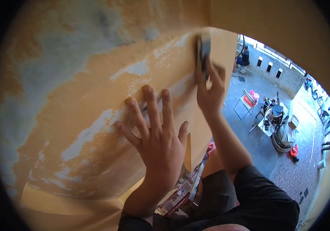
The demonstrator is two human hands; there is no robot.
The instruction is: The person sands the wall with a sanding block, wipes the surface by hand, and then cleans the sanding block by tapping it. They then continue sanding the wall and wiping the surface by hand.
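Observation:
My left hand (pixel 159 142) lies against the patchy orange wall (pixel 107 81) with its fingers spread and nothing in it. Pale worn patches show on the wall around its fingertips. Higher up and to the right, my right hand (pixel 212 90) grips a flat grey sanding block (pixel 205 46) near the wall's right-hand edge. The block is smeared by motion, so its working face is hard to make out. It appears to be held upright against the wall surface.
Below me stands a ladder-like frame (pixel 184 188) with splashes on it. Far down on the ground are a folding chair (pixel 246 104), a cluttered table (pixel 269 125), coiled hose (pixel 280 144) and a seated person (pixel 244 57). An orange overhang (pixel 280 23) spans the top right.

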